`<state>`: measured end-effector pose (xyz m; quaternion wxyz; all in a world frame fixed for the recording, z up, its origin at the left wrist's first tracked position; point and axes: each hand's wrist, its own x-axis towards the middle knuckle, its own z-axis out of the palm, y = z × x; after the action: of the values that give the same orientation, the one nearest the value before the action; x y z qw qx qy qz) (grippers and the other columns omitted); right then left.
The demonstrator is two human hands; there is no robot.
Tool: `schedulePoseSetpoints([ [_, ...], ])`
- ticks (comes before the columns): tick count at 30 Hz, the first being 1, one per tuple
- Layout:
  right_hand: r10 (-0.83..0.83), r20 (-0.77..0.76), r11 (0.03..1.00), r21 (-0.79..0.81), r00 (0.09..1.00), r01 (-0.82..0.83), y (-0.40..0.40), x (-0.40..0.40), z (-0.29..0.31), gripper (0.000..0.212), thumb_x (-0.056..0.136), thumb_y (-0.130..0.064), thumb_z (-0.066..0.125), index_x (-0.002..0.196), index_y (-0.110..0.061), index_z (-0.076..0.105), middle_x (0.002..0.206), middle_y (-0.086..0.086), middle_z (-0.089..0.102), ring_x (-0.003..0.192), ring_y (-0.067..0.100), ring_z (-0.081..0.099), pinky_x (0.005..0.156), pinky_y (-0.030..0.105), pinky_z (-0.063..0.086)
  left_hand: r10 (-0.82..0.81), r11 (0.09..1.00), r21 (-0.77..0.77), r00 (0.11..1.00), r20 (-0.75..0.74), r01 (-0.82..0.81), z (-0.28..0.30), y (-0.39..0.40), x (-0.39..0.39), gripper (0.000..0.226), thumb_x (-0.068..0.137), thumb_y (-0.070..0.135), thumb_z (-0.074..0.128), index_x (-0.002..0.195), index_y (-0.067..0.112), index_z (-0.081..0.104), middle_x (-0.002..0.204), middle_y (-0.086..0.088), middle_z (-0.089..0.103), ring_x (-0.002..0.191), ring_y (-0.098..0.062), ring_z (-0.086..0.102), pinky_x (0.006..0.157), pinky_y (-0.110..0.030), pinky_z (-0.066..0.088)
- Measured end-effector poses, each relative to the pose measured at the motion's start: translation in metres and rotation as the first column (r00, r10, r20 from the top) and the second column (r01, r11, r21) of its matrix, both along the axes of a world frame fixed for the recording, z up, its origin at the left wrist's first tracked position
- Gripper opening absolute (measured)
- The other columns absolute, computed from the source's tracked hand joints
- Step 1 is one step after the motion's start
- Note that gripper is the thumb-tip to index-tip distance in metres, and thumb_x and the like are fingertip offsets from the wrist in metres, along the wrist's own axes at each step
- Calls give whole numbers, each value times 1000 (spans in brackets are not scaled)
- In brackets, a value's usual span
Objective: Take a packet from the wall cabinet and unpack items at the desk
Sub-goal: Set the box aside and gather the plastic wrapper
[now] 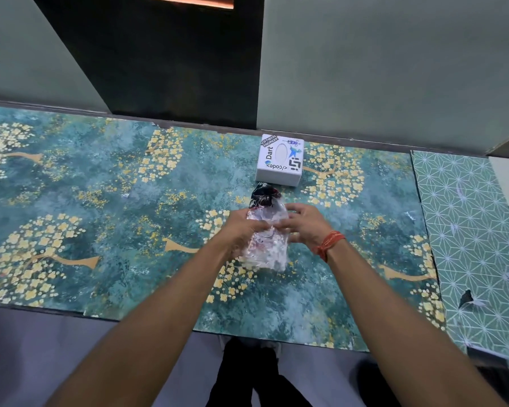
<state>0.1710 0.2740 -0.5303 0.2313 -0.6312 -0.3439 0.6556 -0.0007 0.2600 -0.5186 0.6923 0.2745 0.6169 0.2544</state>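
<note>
Two bare forearms reach forward from the bottom edge, meeting over the middle of the desk [106, 177]. Desk surface covered in teal sheet printed with yellow blossom trees; a green geometric-patterned sheet [467, 230] lies along its right side.

Packet [266, 245]: clear, crinkled plastic bag, contents pale with reddish and white flecks in the near part, something dark bunched at the far end. What is inside cannot be made out, the plastic glare blurs it.

Left hand [240, 230] grips the packet from its left side, fingers curled around the plastic at mid-length. Right hand [301, 223] pinches the packet from the right, fingertips closed on the clear film near the top; orange thread band [329, 243] on that wrist. Packet sits between the two hands, near end seemingly resting on or just above the desk.

Beyond the hands, near the dark end of the packet: white box [279, 161] with stickers, standing on the desk close to the back wall.
</note>
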Motion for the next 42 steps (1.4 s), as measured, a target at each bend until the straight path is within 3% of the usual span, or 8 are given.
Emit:
schedulePoseSetpoints([
  [5,-125,65,954,281,990,102,-7,5,-4,22,77,13,69,81,-8,67,97,13,64,54,12,64,39,21,48,172,985,-54,974,150,-165,-5,-8,-2,20,85,-17,55,98,-4,62,92,-22,71,64,-26,73,55,-30,62],
  [7,-184,1,931,320,983,174,-14,5,-7,32,77,21,62,66,-9,65,90,10,65,53,11,64,41,24,53,262,965,-76,950,171,-252,-7,-12,0,16,87,-17,54,87,-2,61,82,-21,70,55,-22,72,50,-25,60],
  [10,-200,-31,879,437,979,194,-24,9,-18,43,67,29,60,56,-12,66,85,8,68,76,21,65,57,36,60,309,948,-166,910,277,-272,-19,-18,5,18,96,4,53,111,-4,60,106,-27,68,68,-26,73,61,-30,63],
  [15,-169,188,791,612,968,20,-54,13,-30,32,66,24,63,69,-7,71,95,9,68,91,17,62,71,11,52,170,979,-155,946,278,-130,-29,-43,6,41,94,20,62,123,-9,57,106,-23,72,73,-28,73,58,-31,62],
  [21,-103,-368,971,164,924,173,-124,31,-20,33,83,-8,66,116,-10,66,100,8,63,77,18,58,70,33,56,136,990,8,980,143,-139,-40,-77,12,34,90,-8,57,123,-3,63,106,-20,73,74,-24,73,75,-40,59],
  [29,-473,-117,815,317,873,484,-233,10,-23,21,82,13,61,89,-6,68,74,10,67,56,15,69,47,26,57,36,973,220,986,162,-72,-52,-172,40,32,83,-19,58,84,13,64,63,5,73,59,-12,68,60,-32,57],
  [35,-675,-251,681,149,693,717,-323,23,-49,35,80,25,48,65,-1,65,65,4,73,61,18,71,55,30,61,-75,985,165,981,180,45,-73,-244,60,28,80,-21,57,73,4,66,65,-7,69,54,-14,68,56,-28,60],
  [42,-704,-299,674,1,644,739,-426,92,-133,23,83,16,55,105,12,63,104,17,71,89,24,71,87,30,58,-146,985,-58,963,228,163,-170,-313,134,31,84,-24,44,73,-1,61,76,-15,67,66,-21,68,55,-25,60],
])
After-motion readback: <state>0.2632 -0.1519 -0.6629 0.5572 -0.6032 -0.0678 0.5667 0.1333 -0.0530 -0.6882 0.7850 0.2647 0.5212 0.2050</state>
